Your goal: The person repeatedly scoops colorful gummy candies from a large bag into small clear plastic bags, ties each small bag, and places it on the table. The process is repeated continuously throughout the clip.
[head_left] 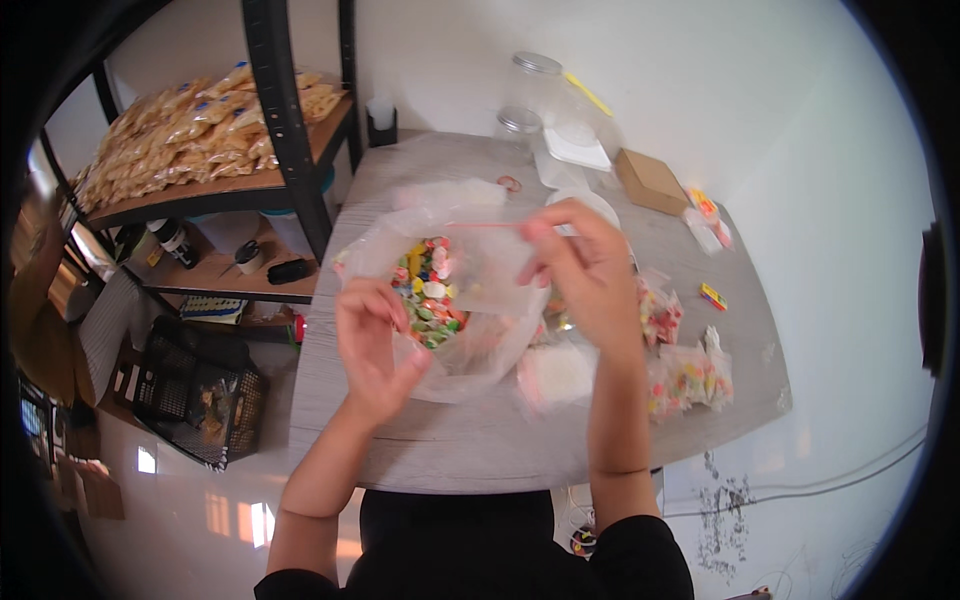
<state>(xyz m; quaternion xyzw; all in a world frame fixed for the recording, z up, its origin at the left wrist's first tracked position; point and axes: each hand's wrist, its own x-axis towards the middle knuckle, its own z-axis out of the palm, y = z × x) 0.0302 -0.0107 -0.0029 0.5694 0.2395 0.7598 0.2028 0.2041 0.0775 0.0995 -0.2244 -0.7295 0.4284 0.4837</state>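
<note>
A large clear plastic bag (490, 360) lies wide-mouthed on the table, with many colourful wrapped candies (432, 290) inside. My left hand (372, 350) is at its left side, over the candies, with fingers loosely curled and thumb apart; no held thing shows in it. Over the bag's right side, my right hand (585, 265) pinches the end of a thin pinkish-red line, which looks like the edge of a small clear zip bag (488, 225). That bag's body is hard to tell from the plastic below. A stack of clear bags with a pink edge (555, 378) lies near my right wrist.
Filled candy bags (690, 380) lie at the right, near a small yellow-red packet (713, 296). Behind stand clear jars (518, 122), a white scale (575, 150) and a brown box (650, 180). A black-framed shelf (285, 130) with snack bags and a black basket (205, 390) are left.
</note>
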